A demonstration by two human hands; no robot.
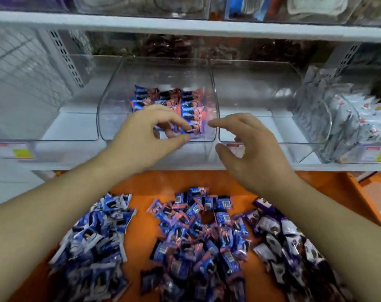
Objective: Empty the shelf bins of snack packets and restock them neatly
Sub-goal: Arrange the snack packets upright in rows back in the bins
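Packets (174, 107) fill the bin (111, 101) beneath the left hand's (148, 136) fingertips.

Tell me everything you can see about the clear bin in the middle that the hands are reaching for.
The middle bin looks like clear, glossy plastic, with curved side walls and a low open front. It sits upright on the white shelf between two similar clear bins that look empty. Inside, pink-and-blue packets lie in neat rows, filling only part of it. The left hand reaches in over the front, fingertips on the nearest packets. The right hand hovers by its right wall, holding nothing.
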